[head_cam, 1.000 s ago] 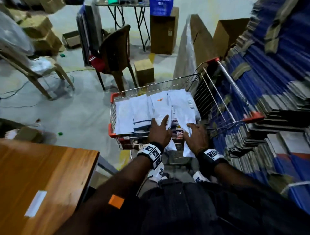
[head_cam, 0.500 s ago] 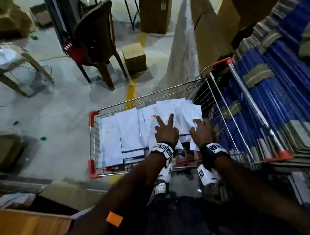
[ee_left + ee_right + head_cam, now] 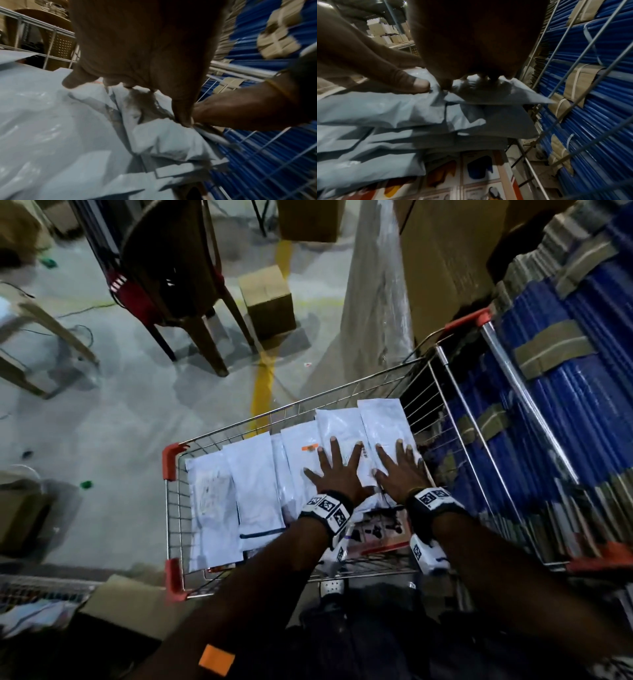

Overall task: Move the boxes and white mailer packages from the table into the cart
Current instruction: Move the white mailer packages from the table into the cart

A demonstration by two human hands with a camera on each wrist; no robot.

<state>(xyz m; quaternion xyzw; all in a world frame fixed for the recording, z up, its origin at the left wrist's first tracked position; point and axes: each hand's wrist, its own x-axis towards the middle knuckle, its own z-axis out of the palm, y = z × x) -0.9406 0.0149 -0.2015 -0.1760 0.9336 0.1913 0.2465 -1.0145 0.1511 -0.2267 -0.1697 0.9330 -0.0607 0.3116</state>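
Mailers (image 3: 253, 484), white and glossy, lie overlapping in your wire cart (image 3: 173, 508), at least five across the top, over printed boxes (image 3: 380, 530) beneath. Your left hand (image 3: 334, 477) and right hand (image 3: 399, 474) press flat on them, fingers spread wide, side by side.

White mailers (image 3: 260, 491) filled the cart (image 3: 171, 508) nearly to its rim, open only from above; stacked blue bundles (image 3: 565, 419) pressed against its right wire wall, while a brown chair (image 3: 178, 278) and cardboard box (image 3: 267, 299) stood beyond on bare floor (image 3: 113, 446)
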